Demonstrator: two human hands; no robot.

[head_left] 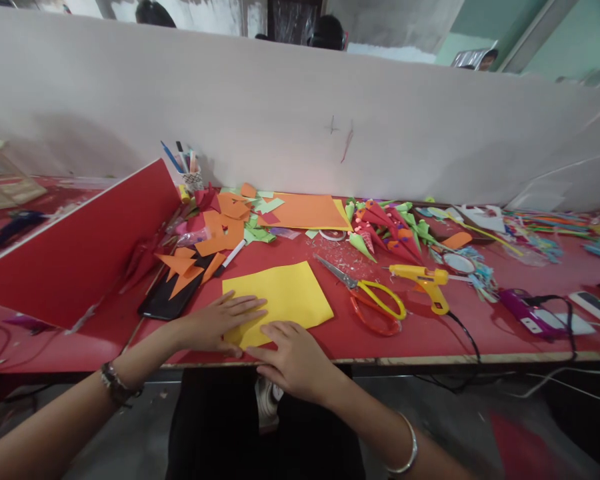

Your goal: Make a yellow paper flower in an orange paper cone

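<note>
A yellow sheet of paper [285, 293] lies on the red table [430, 337] near its front edge. My left hand [217, 323] rests flat on the sheet's near left corner, fingers stretched out. My right hand [293, 360] sits at the near edge of the sheet, fingers bent and pressing on the paper's edge. Whether it pinches the paper I cannot tell.
Scissors with yellow and orange handles [373, 297] and a yellow glue gun [425, 280] lie right of the sheet. Orange paper scraps [220, 230], an orange sheet [307, 210], paper cones [385, 230], a black phone [167, 300], a pen cup [193, 177] and a red divider [75, 250] are nearby.
</note>
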